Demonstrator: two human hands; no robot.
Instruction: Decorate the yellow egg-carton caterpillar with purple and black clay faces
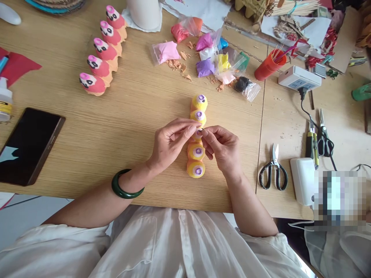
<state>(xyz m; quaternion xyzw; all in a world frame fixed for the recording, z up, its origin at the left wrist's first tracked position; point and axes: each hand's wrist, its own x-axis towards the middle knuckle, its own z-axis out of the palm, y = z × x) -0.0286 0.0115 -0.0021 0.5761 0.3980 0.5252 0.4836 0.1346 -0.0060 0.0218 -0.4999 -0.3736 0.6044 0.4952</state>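
A strip of egg-carton cups [196,169], capped in yellow clay with pale discs and purple rings, lies lengthwise in front of me. The farthest cup also has a black dot beside its ring. My left hand [175,143] reaches over the strip from the left, thumb and fingers pinched together; what they hold, if anything, is hidden. From the right, my right hand [222,148] pinches a small dark bit, probably black clay, close to the left fingertips. Both hands meet above the middle cup and partly cover it. An opened bag of black clay [242,84] lies beyond.
A similar pink-red strip [100,69] stands at the left. Bags of coloured clay [205,67] and orange crumbs lie at the back. Around the right are a red cup [268,65] of sticks, a power strip [300,78] and scissors [273,168]. A phone [29,144] lies left.
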